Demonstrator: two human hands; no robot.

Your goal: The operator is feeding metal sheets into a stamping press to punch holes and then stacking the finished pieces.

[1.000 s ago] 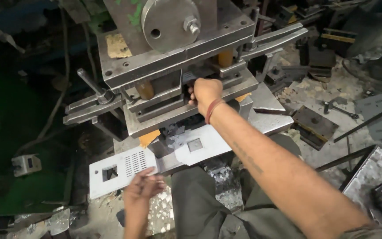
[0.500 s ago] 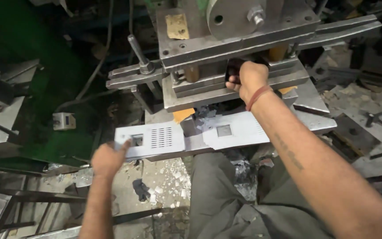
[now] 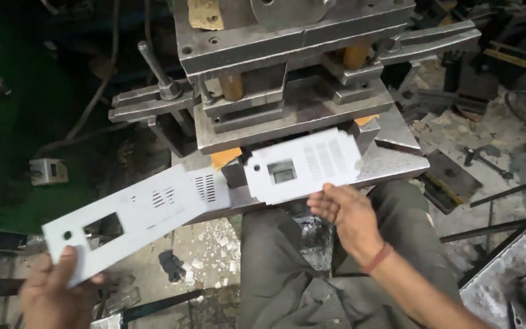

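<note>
My left hand [image 3: 53,292] grips the near end of a long white punched metal strip [image 3: 132,216] with a rectangular cutout, a round hole and slotted vents; the strip angles up to the right toward the press. My right hand [image 3: 345,210] holds the lower edge of a shorter white punched metal plate [image 3: 302,164] with a square window and vent slots, in front of the steel press die [image 3: 287,109]. The plate is blurred. Both pieces are outside the die gap.
The heavy press [image 3: 312,36] with clamps and a threaded bolt [image 3: 153,67] fills the top. My dark-trousered legs [image 3: 281,268] sit below. White punched scrap [image 3: 214,244] litters the floor. Metal parts and a grey tray [image 3: 506,280] lie at right; a small grey box [image 3: 48,170] at left.
My right hand has come away from the die and now holds the short plate in front of it. My left hand has pulled the long strip down and to the left.
</note>
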